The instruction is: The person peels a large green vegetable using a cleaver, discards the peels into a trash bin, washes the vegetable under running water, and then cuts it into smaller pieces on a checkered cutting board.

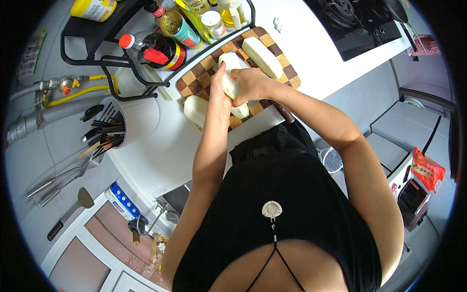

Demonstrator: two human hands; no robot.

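Observation:
Both hands hold one pale, peeled vegetable piece (230,78) over a checkered wooden cutting board (200,77). My left hand (218,85) grips its left side, and my right hand (251,84) holds it from the right. Another long peeled piece (262,57) lies at the board's far right. A further piece (196,110) rests at the left, beside my left forearm, and one more (240,111) is partly hidden below my hands. A knife's dark handle (286,112) juts past the board's near edge; its blade is mostly hidden.
A black rack (146,85) with bottles and jars stands beyond the board. To the left, a white container (140,116) holds kitchen utensils. At the upper right is a black gas stove (350,33). A crumpled white scrap (279,25) lies on the white counter (306,47).

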